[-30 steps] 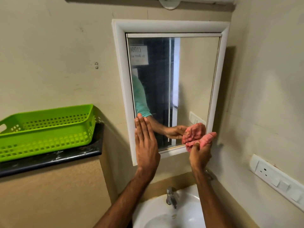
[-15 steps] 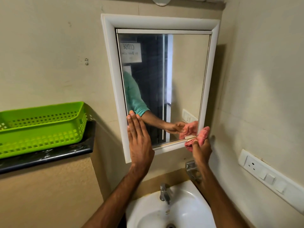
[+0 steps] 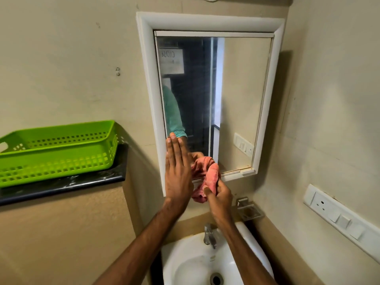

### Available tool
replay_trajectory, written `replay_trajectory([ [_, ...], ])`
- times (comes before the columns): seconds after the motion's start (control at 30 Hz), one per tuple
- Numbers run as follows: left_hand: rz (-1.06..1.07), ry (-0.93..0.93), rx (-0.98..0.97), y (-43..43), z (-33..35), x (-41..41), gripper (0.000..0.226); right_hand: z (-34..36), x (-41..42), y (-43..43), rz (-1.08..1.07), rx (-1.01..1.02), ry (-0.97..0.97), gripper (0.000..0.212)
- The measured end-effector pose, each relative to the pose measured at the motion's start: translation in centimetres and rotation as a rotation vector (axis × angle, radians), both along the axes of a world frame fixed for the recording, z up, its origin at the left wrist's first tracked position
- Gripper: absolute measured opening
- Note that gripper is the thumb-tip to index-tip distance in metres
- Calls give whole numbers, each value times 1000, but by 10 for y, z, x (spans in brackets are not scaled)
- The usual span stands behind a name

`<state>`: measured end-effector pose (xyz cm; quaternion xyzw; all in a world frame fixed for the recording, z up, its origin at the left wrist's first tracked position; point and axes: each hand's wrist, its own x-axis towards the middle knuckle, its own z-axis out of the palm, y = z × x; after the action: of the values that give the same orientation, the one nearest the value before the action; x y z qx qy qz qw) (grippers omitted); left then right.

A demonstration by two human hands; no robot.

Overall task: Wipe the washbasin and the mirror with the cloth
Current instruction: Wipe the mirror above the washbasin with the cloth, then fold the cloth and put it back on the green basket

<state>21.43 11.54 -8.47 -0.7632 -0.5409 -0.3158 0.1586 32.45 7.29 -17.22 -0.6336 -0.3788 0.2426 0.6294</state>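
Note:
A white-framed mirror (image 3: 242,95) hangs on the beige wall above a white washbasin (image 3: 193,262) with a chrome tap (image 3: 209,236). My left hand (image 3: 177,171) lies flat with straight fingers against the mirror's lower left corner and frame. My right hand (image 3: 220,195) grips a bunched pink cloth (image 3: 211,177) and holds it against the bottom edge of the mirror, just right of my left hand. Part of the cloth hangs down behind my left hand. The glass reflects the cloth and a teal sleeve.
A green plastic basket (image 3: 59,149) sits on a dark ledge (image 3: 61,185) to the left. A metal soap dish (image 3: 249,209) is fixed on the wall right of the tap. A white switch and socket panel (image 3: 337,215) runs along the right wall.
My right hand has slid the cloth leftward along the mirror's bottom edge, from the lower right corner to beside my left hand. My left hand stays flat on the lower left corner.

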Motion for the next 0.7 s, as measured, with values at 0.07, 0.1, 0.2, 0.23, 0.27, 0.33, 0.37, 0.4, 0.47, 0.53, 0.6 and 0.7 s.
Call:
replay_trajectory([
  [0.07,-38,46,-33,0,-2,-11,84,10,-1,-7,143,-18,129,26],
  [0.1,-87,40,-41,-2,-3,-17,86,16,-3,-10,234,-5,205,26],
  [0.2,-333,-135,-170,-18,1,-41,65,28,-17,-19,428,14,326,54],
  [0.23,-397,-206,-201,-24,4,-51,52,32,-24,-21,475,11,326,64],
  [0.27,-438,-271,-223,-30,6,-64,42,36,-30,-23,520,13,311,67],
  [0.33,-472,-386,-264,-39,12,-91,35,46,-39,-27,606,30,289,65],
  [0.37,-481,-420,-297,-43,15,-106,36,54,-43,-30,650,38,293,62],
  [0.4,-497,-438,-336,-47,19,-121,38,61,-48,-33,692,44,295,59],
  [0.47,-514,-464,-415,-55,29,-149,44,76,-58,-35,788,61,288,54],
  [0.53,-515,-528,-479,-64,41,-170,47,93,-70,-35,870,88,285,50],
  [0.6,-500,-575,-492,-74,53,-186,46,108,-84,-31,938,128,261,48],
  [0.7,-422,-602,-361,-90,72,-203,38,130,-102,-27,979,196,206,46],
])
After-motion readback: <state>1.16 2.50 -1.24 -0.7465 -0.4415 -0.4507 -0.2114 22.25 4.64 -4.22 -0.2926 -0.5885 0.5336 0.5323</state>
